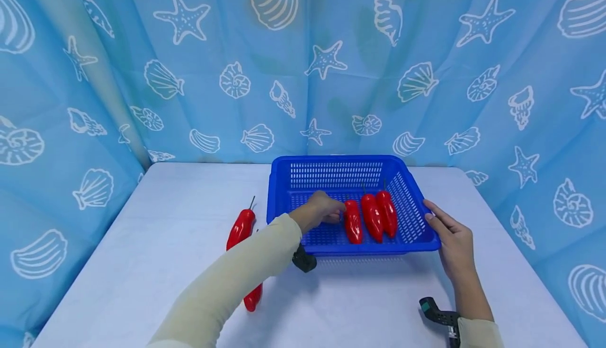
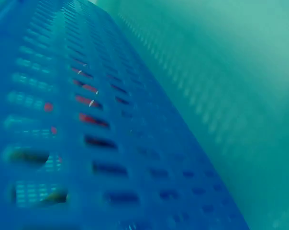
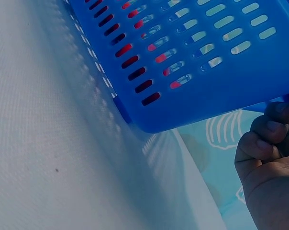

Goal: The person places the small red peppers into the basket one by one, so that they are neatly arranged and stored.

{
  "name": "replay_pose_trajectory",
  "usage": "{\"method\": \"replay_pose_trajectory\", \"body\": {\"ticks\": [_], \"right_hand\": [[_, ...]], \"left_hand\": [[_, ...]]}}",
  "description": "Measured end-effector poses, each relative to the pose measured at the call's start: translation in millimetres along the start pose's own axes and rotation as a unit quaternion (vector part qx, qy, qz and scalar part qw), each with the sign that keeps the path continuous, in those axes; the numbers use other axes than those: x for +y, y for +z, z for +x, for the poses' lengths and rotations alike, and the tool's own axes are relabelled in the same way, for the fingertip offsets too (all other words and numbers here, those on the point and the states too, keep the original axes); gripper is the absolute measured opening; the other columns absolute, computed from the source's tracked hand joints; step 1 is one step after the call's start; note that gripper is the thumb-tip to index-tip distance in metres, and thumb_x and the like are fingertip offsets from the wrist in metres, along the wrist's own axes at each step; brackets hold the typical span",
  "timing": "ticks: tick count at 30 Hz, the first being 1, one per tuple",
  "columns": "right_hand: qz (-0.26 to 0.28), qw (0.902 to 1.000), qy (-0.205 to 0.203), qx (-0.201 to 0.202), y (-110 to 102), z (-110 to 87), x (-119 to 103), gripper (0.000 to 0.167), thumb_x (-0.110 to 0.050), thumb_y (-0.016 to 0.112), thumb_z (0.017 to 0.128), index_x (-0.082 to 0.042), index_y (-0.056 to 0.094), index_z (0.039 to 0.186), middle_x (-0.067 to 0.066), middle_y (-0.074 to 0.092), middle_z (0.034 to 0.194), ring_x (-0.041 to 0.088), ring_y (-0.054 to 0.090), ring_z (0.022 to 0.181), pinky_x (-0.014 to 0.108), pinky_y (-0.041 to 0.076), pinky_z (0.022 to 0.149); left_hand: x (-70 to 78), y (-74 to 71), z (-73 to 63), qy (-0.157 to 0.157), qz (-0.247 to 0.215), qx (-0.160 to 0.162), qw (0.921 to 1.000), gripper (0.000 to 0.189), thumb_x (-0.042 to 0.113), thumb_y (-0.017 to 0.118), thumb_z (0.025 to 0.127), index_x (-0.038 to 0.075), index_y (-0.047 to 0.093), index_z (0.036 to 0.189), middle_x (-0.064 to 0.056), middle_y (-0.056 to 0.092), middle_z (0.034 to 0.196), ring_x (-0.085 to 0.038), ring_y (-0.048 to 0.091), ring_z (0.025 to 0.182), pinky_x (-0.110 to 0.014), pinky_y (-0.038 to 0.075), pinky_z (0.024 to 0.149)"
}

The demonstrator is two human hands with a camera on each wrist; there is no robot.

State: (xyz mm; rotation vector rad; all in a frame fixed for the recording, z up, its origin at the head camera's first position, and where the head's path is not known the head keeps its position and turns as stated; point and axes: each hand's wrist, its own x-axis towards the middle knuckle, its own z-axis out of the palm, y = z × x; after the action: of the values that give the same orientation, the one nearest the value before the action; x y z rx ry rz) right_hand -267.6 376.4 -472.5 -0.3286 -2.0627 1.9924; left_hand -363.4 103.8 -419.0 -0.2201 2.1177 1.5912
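A blue perforated basket [image 1: 352, 250] stands on the white table, its near side seeming slightly raised. Over its inside, my left hand [image 1: 323, 207] has curled fingers at the upper end of a red chili pepper [image 1: 353, 224], pinching it. Beside that pepper, two more red chili peppers [image 1: 372, 219] lie together toward the basket's right wall. My right hand [image 1: 455, 240] grips the basket's right rim; the right wrist view shows its fingers [image 3: 264, 143] bent at the rim. The left wrist view has the basket's slotted wall [image 2: 135, 167] close up, with red showing through and the left hand mostly hidden.
Left of the basket, a red chili pepper [image 1: 242, 227] lies on the table [image 1: 180, 216]. Another red pepper's tip [image 1: 253, 298] shows below my left sleeve [image 1: 241, 279], which covers part of it. A blue seashell-print curtain [image 1: 213, 74] hangs behind and at both sides.
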Motion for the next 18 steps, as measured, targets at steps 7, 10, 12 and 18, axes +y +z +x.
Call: {"method": "replay_pose_trajectory", "body": {"ticks": [7,10,12,18], "right_hand": [[-0.012,0.9999,-0.002,-0.006,2,0.5,-3,0.051,-0.038,0.066,0.097,-0.019,0.056,0.144,0.004,0.044,0.154,0.025,0.043,0.140,0.011,0.049,0.085],[-0.010,0.9999,-0.001,-0.007,3,0.9,-3,0.052,-0.038,0.066,0.097,-0.019,0.056,0.144,0.005,0.043,0.154,0.026,0.043,0.140,0.012,0.049,0.085],[-0.004,1.0000,0.000,-0.008,4,1.0,-2,0.052,-0.037,0.066,0.097,-0.019,0.056,0.144,0.005,0.043,0.154,0.024,0.044,0.139,0.011,0.049,0.084],[0.016,0.9998,-0.003,-0.008,1,0.5,1,0.052,-0.036,0.068,0.096,-0.017,0.057,0.143,0.003,0.046,0.153,0.019,0.049,0.135,0.011,0.050,0.082]], "left_hand": [[12.9,-31.8,-9.2,0.042,-0.065,-0.056,0.9955,0.026,0.003,0.066,0.094,-0.011,0.062,0.115,-0.024,0.067,0.117,-0.033,0.067,0.109,-0.038,0.056,0.091],[18.1,-49.2,-16.0,0.068,-0.068,-0.065,0.9932,0.027,0.005,0.065,0.096,-0.010,0.063,0.118,-0.020,0.067,0.114,-0.030,0.068,0.106,-0.035,0.057,0.089],[18.5,-60.2,-20.4,0.082,-0.064,-0.064,0.9925,0.027,0.007,0.065,0.096,-0.008,0.063,0.119,-0.017,0.067,0.111,-0.027,0.068,0.103,-0.032,0.058,0.085],[11.0,-88.3,-31.4,0.108,-0.062,-0.061,0.9903,0.030,0.012,0.066,0.097,-0.006,0.062,0.121,-0.017,0.067,0.116,-0.028,0.068,0.107,-0.037,0.055,0.093]]}}
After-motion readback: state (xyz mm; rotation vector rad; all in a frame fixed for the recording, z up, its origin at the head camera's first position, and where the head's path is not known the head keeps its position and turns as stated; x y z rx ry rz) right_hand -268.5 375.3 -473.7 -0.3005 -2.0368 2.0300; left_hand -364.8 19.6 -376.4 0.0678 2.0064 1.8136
